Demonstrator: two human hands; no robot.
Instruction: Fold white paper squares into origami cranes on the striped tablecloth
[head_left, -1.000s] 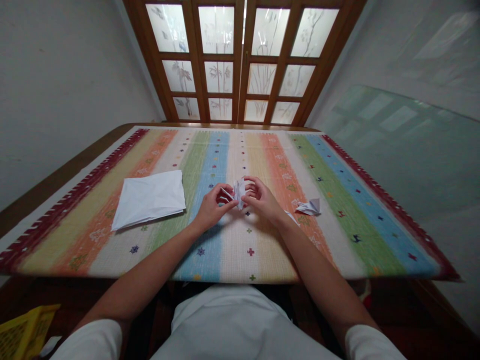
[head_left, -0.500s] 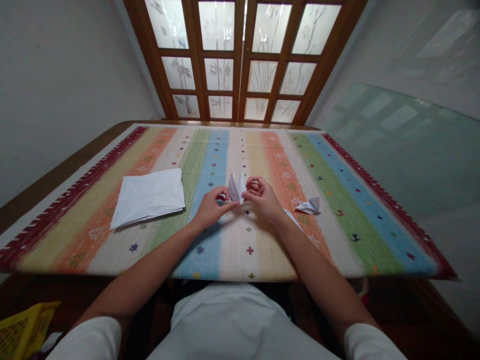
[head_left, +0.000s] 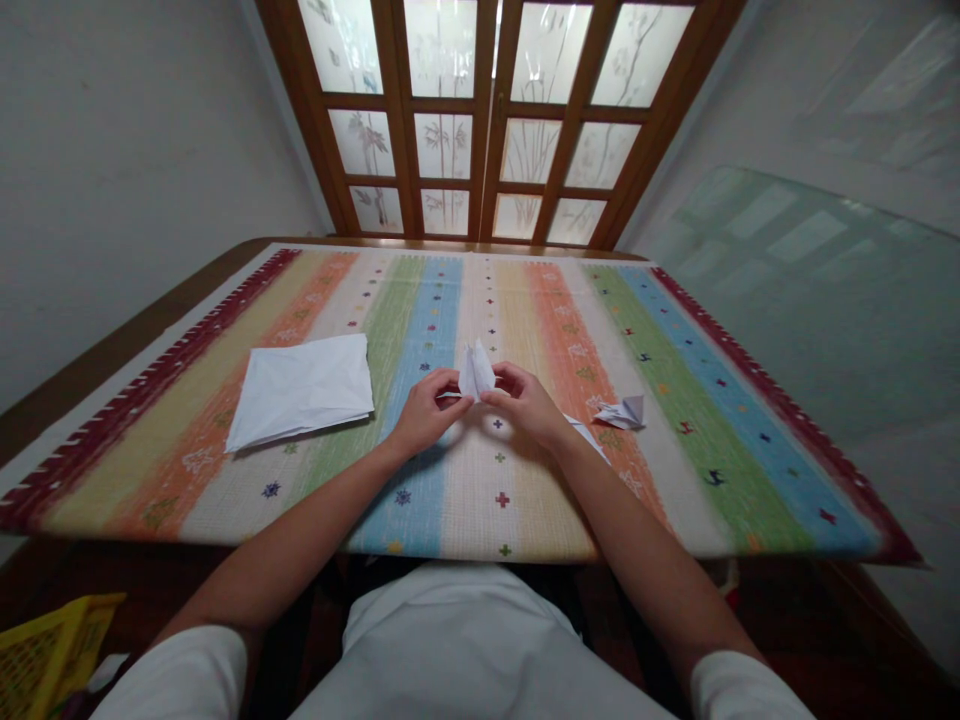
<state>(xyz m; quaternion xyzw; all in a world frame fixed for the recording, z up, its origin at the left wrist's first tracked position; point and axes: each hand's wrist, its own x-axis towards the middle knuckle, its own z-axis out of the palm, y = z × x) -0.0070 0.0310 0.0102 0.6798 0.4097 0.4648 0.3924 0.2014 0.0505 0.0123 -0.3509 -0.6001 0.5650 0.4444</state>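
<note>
Between my two hands, a small piece of folded white paper stands upright over the middle of the table, with pointed flaps at its top. My left hand pinches its lower left edge between thumb and fingers. On the opposite side, my right hand is closed on its lower right edge, thumb toward me. A second folded paper piece, with a raised flap, lies to the right of my right hand. Partly hidden behind my right wrist is another bit of white paper.
A stack of white paper sheets lies left of my hands. Under everything is a striped tablecloth. A yellow basket stands low at the left, below the table. Wooden doors with glass panes rise beyond the far edge.
The fingers of my right hand have closed in against the folded paper. Its flaps now sit closer together and face me differently. The camera view has shifted slightly.
</note>
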